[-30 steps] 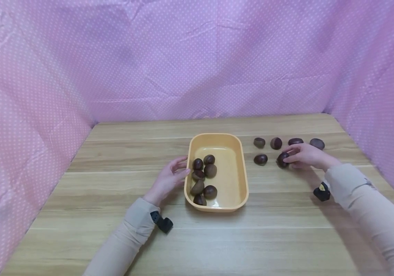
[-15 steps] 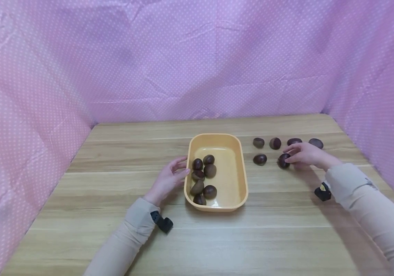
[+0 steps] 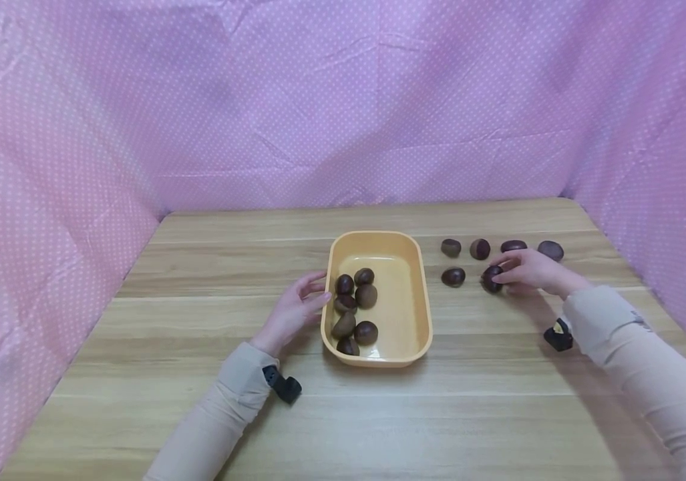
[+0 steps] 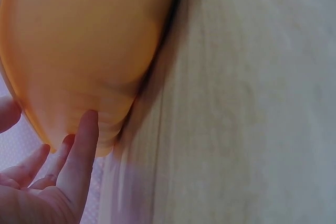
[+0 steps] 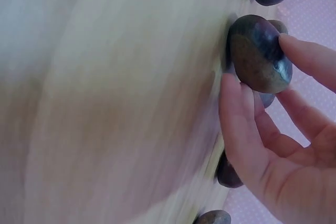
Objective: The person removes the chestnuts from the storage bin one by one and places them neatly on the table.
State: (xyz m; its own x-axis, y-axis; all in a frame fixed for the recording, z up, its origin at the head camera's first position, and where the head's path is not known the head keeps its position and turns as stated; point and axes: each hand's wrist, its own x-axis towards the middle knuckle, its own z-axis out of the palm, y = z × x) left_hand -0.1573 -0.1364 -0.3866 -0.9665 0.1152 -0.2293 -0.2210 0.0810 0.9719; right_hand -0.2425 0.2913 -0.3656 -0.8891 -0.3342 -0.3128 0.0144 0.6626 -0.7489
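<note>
In the head view, my right hand (image 3: 532,270) holds a dark brown chestnut (image 3: 491,279) at the table's right side. Thumb and fingertips touch this chestnut (image 5: 260,53) in the right wrist view; whether it rests on the wood I cannot tell. My left hand (image 3: 294,314) lies against the left side of a yellow-orange tray (image 3: 425,300). Straight fingers (image 4: 84,156) touch the tray's outer wall (image 4: 89,35), with the thumb near its rim. Several chestnuts (image 3: 366,296) lie along the left half of the tray.
A loose chestnut (image 3: 453,277) lies between the tray and my right hand. Behind it runs a row of several chestnuts (image 3: 480,249), one partly behind my fingers. Pink dotted cloth (image 3: 343,100) hangs behind and beside the wooden table (image 3: 210,267).
The right hand and its chestnut shift only very slightly. The left hand, the tray and the other chestnuts stay where they were.
</note>
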